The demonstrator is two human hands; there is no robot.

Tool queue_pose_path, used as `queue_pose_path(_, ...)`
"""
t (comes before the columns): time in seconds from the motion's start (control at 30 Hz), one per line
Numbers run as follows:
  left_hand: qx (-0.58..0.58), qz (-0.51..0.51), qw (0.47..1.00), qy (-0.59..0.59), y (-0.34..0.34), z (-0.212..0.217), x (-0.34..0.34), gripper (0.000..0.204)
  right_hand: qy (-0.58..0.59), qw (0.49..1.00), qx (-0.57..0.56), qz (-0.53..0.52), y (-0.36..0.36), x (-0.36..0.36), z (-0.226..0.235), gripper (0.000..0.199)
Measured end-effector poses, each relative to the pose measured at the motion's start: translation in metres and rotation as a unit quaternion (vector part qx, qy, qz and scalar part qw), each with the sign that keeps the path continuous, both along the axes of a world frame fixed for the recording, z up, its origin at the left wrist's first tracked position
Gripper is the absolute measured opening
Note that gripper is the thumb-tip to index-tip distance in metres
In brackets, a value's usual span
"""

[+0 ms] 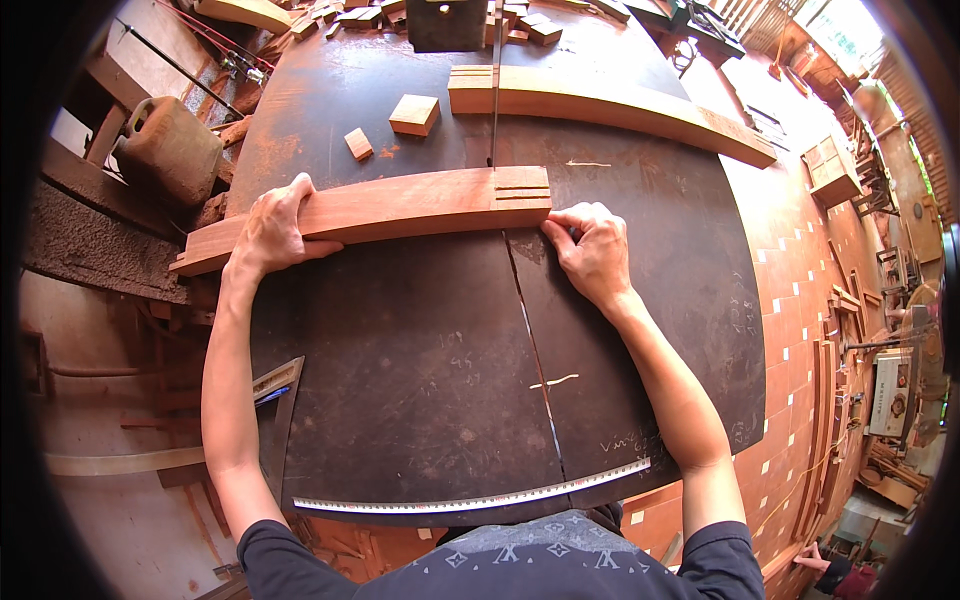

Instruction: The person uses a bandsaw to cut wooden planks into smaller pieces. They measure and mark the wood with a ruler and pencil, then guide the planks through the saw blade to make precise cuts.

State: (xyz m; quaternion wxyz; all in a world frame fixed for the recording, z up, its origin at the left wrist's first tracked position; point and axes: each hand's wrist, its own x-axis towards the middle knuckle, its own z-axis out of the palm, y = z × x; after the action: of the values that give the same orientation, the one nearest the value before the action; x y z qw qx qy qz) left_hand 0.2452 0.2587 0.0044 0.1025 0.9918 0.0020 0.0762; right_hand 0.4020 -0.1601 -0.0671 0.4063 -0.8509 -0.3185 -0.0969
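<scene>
Daylight came in from my upper right, where the far corner of the shop was washed out almost white. It lit the tiled floor [790, 290] a warm orange and gave the dark worktop [420, 360] a dull sheen near the blade [494, 90]. The left side stayed dim and brownish. My hands [596, 248] threw only soft, short shadows onto the worktop, and the plank [400, 205] cast a thin dark line along its near edge. The middle was sharp; the steel ruler [470, 498] glinted. Toward the rim straight edges bowed, detail smeared, and a black ring closed the view.
</scene>
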Motion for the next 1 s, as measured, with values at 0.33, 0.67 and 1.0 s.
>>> queue_pose_path(0.33,0.004,0.007,1.000,0.013,-0.0009,0.0027,0.0006,0.074,0.015,1.000,-0.001,-0.010,0.0017,-0.0010,-0.0015,0.014)
queue_pose_path(0.67,0.004,-0.004,1.000,-0.003,0.0014,0.0012,0.0025,0.072,0.018,1.000,0.002,-0.018,0.0039,0.0000,-0.0041,0.017)
queue_pose_path(1.0,0.003,0.010,1.000,0.007,-0.0003,0.0026,0.0031,0.073,0.019,0.999,-0.010,-0.029,0.0054,-0.0013,-0.0027,0.018)
